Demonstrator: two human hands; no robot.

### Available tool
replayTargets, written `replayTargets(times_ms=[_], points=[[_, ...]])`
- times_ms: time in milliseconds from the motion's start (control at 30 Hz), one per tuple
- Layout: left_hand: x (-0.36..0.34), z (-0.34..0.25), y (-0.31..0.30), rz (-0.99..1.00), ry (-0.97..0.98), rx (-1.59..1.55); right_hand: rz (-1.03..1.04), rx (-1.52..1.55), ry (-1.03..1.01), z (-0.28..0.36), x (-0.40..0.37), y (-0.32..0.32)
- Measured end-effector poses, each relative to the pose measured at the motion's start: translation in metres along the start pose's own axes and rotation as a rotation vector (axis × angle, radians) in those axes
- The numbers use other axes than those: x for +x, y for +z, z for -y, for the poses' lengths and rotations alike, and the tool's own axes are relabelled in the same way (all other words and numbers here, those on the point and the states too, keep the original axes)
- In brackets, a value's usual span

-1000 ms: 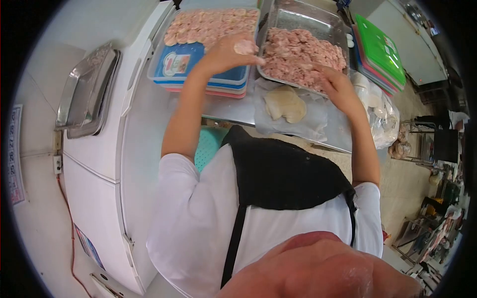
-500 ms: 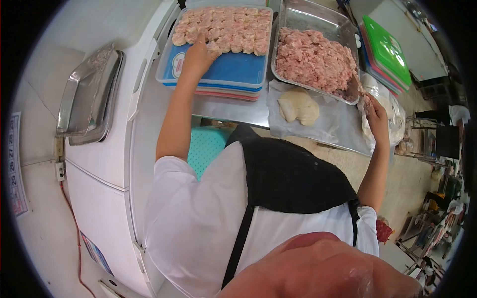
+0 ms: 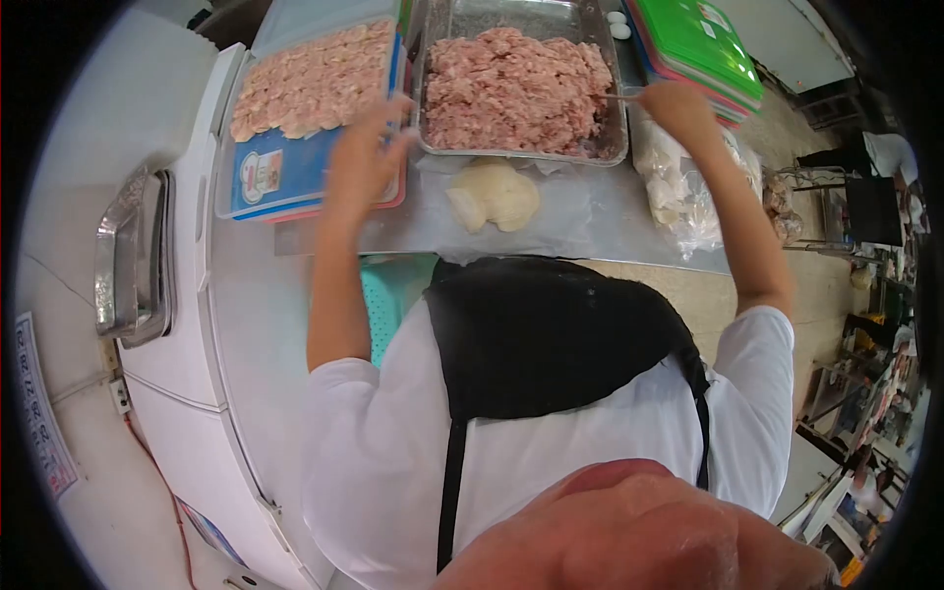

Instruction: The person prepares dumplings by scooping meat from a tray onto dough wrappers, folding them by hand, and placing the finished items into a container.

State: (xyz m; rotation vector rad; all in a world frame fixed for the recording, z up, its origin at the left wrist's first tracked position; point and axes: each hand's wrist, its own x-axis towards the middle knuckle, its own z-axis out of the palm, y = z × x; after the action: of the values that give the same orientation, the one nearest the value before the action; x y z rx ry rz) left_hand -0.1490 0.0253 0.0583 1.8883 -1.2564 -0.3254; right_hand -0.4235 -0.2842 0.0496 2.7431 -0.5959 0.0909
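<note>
My left hand, smeared by motion, hovers over the right edge of a blue-lidded plastic container. Its fingers look spread, with nothing visible in them. Rows of pink meat dumplings cover the upper part of that container. My right hand grips a thin utensil that reaches into the right side of the minced meat; its working end is buried. A metal tray holds the meat. Below it, a pile of pale round dough wrappers lies on a plastic sheet.
Green and coloured lids are stacked at the upper right, near two white eggs. A clear plastic bag with pale contents sits at the table's right. A turquoise perforated basket is below the edge. Metal trays rest at far left.
My left hand has left the dumplings and come right, beside the meat tray. My right hand has moved up along the tray with the utensil. The view has shifted, too.
</note>
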Motion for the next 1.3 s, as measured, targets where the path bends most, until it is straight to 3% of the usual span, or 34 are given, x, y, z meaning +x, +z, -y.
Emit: replayTargets(times_ms=[33, 67, 100, 133, 200, 267, 333, 367, 433, 500, 600, 667, 800, 867, 900, 1033, 1100, 1167, 1300], points=[[-0.004, -0.002, 0.029, 0.066, 0.056, -0.004, -0.067, 0.039, -0.056, 0.004, 0.001, 0.026], [-0.012, 0.006, 0.061, 0.131, 0.113, -0.005, 0.063, -0.022, -0.080, 0.024, -0.002, 0.030], [-0.017, 0.013, 0.092, 0.248, 0.097, 0.025, -0.034, 0.075, -0.189, 0.034, -0.013, 0.032], [-0.021, 0.022, 0.116, 0.363, 0.079, 0.052, 0.062, 0.060, -0.168, 0.040, -0.019, 0.042], [-0.033, 0.034, 0.145, 0.272, 0.115, 0.188, 0.111, 0.119, -0.272, 0.037, -0.037, 0.022], [-0.037, 0.034, 0.160, 0.160, 0.079, 0.299, 0.121, 0.122, -0.249, 0.016, -0.036, 0.002], [-0.042, 0.034, 0.162, 0.031, -0.036, 0.393, 0.069, 0.097, -0.239, 0.001, -0.029, -0.006], [-0.041, 0.033, 0.161, 0.076, -0.123, 0.337, 0.009, 0.069, -0.240, -0.004, -0.020, -0.004], [-0.039, 0.045, 0.164, 0.055, -0.076, 0.299, -0.121, 0.116, -0.292, -0.005, -0.009, 0.024], [-0.037, 0.042, 0.155, 0.092, -0.041, 0.324, -0.063, 0.201, -0.394, 0.022, -0.026, 0.067], [-0.033, 0.038, 0.142, 0.147, -0.251, 0.126, 0.003, 0.200, -0.412, 0.021, -0.032, 0.042], [-0.038, 0.036, 0.143, 0.063, -0.179, 0.167, 0.040, 0.213, -0.409, -0.003, -0.026, 0.021], [-0.040, 0.060, 0.159, 0.038, -0.074, 0.327, -0.050, 0.230, -0.388, 0.001, -0.003, 0.051], [-0.034, 0.046, 0.151, 0.097, -0.223, 0.311, -0.114, 0.377, -0.447, 0.024, -0.012, 0.088], [-0.034, 0.041, 0.148, 0.127, -0.300, 0.299, -0.099, 0.486, -0.442, 0.027, -0.017, 0.077], [-0.039, 0.050, 0.143, -0.103, -0.181, -0.025, 0.223, 0.782, -0.182, 0.010, -0.014, 0.059], [-0.040, 0.051, 0.140, -0.166, -0.135, -0.062, 0.084, 0.610, -0.200, 0.007, -0.005, 0.044], [-0.034, 0.038, 0.130, -0.115, -0.261, -0.092, -0.092, 0.506, -0.233, 0.013, 0.007, 0.029], [-0.027, 0.027, 0.127, -0.076, -0.379, -0.504, -0.055, 0.396, -0.299, 0.049, 0.019, 0.049]])
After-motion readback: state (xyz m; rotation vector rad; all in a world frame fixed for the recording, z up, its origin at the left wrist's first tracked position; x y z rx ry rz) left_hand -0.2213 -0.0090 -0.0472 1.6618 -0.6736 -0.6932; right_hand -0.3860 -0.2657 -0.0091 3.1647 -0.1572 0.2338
